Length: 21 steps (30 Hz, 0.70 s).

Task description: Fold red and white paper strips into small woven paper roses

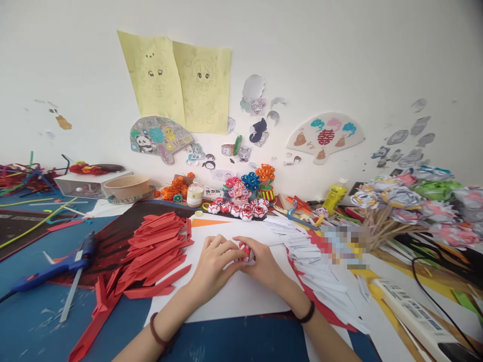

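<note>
My left hand [213,264] and my right hand [262,261] meet over a white sheet [234,296] at the table's middle. Both are closed around a small red and white folded paper piece [246,252], held between their fingertips just above the sheet. A heap of folded red paper units [154,254] lies to the left of my left hand. Folded white paper units [317,261] spread out to the right of my right hand. A row of finished red and white paper balls [237,208] sits beyond the sheet.
A blue glue gun [64,264] lies at the left on the blue table. Paper flower pots [251,186], a small bottle [194,195] and a round box [126,187] stand at the back. Paper roses on sticks [411,203] lie right, above a power strip [411,311].
</note>
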### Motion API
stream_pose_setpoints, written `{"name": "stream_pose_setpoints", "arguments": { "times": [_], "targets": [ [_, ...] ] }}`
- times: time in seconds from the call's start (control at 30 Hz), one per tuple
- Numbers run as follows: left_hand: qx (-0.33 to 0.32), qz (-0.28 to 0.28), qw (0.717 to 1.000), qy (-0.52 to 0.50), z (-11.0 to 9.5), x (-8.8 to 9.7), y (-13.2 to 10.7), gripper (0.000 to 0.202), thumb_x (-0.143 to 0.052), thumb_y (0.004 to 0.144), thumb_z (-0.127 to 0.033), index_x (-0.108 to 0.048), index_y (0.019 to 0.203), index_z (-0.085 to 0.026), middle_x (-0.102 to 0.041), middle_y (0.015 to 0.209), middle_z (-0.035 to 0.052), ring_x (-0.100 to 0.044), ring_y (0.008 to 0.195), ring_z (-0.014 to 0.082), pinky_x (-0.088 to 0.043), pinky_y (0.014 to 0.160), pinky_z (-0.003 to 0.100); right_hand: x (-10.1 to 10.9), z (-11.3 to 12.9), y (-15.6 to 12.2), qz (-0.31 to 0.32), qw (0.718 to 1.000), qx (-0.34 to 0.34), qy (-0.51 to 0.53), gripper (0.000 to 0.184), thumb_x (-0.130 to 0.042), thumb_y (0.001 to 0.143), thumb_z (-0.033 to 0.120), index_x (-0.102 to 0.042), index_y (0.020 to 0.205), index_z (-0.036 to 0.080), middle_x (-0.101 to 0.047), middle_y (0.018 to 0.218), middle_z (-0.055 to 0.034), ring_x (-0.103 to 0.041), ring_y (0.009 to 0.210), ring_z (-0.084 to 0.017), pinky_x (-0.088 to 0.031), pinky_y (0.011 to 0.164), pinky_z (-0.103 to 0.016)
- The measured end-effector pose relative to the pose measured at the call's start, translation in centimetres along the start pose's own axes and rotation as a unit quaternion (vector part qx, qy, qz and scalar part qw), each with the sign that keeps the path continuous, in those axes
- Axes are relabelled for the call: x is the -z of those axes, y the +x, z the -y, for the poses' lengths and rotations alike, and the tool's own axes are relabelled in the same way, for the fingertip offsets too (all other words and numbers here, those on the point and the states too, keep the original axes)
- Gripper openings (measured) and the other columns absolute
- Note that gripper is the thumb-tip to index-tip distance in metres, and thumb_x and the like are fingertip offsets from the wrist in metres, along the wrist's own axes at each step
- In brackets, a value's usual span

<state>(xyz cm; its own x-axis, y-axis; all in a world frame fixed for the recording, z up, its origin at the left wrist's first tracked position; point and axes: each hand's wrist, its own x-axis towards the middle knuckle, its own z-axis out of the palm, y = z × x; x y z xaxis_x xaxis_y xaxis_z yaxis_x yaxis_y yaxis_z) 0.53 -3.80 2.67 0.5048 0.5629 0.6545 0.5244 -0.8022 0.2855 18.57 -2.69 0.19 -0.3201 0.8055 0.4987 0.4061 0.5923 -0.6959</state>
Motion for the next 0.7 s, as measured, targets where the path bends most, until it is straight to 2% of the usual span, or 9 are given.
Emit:
{"name": "stream_pose_setpoints", "arguments": {
  "times": [0.23, 0.4, 0.47, 0.57, 0.7],
  "targets": [
    [0.004, 0.011, 1.0, 0.004, -0.3, 0.1, -0.1, 0.016, -0.048, 0.095, -0.021, -0.062, 0.102, -0.024, -0.067, 0.095, 0.002, -0.048, 0.084, 0.0173, -0.031, 0.075, 0.035, 0.1, -0.2, 0.1, -0.013, 1.0, -0.007, -0.013, 0.049, -0.07, 0.074, 0.02, -0.057, 0.121, 0.025, -0.064, 0.119, -0.0056, -0.061, 0.108, -0.022, -0.048, 0.095, -0.037],
    [0.017, 0.007, 0.999, 0.049, -0.6, -0.4, -0.3, 0.013, -0.048, 0.09, -0.016, -0.06, 0.091, -0.021, -0.065, 0.086, 0.0019, -0.048, 0.081, 0.0182, -0.031, 0.072, 0.035, 0.0, -0.3, -0.1, -0.005, 0.999, 0.008, -0.052, 0.047, -0.064, 0.078, 0.015, -0.054, 0.122, 0.026, -0.063, 0.117, -0.0049, -0.06, 0.106, -0.021, -0.049, 0.092, -0.037],
    [0.018, -0.003, 0.997, 0.07, -0.4, -0.7, -0.4, 0.011, -0.048, 0.089, -0.016, -0.059, 0.087, -0.02, -0.063, 0.081, 0.0017, -0.048, 0.079, 0.0183, -0.031, 0.071, 0.035, 0.0, -0.1, -0.1, -0.005, 0.996, 0.016, -0.088, 0.052, -0.065, 0.079, 0.019, -0.049, 0.127, 0.026, -0.06, 0.12, -0.0063, -0.058, 0.107, -0.023, -0.048, 0.091, -0.038],
    [0.024, -0.035, 0.993, 0.107, 0.0, -1.1, -0.6, 0.012, -0.048, 0.089, -0.015, -0.056, 0.08, -0.019, -0.06, 0.073, 0.0016, -0.047, 0.074, 0.0177, -0.031, 0.068, 0.034, 0.4, 0.3, -0.1, -0.041, 0.983, 0.046, -0.175, 0.058, -0.07, 0.079, 0.03, -0.045, 0.131, 0.021, -0.054, 0.126, -0.0112, -0.052, 0.114, -0.028, -0.045, 0.093, -0.043],
    [0.005, -0.048, 0.988, 0.15, 0.4, -1.5, -0.9, 0.015, -0.049, 0.088, -0.015, -0.054, 0.075, -0.018, -0.058, 0.068, 0.0011, -0.047, 0.069, 0.0169, -0.031, 0.066, 0.034, 0.7, 0.6, -0.1, -0.078, 0.952, 0.109, -0.275, 0.031, -0.064, 0.086, 0.037, -0.056, 0.108, 0.018, -0.06, 0.11, -0.0112, -0.054, 0.101, -0.026, -0.043, 0.086, -0.04]
  ]
}}
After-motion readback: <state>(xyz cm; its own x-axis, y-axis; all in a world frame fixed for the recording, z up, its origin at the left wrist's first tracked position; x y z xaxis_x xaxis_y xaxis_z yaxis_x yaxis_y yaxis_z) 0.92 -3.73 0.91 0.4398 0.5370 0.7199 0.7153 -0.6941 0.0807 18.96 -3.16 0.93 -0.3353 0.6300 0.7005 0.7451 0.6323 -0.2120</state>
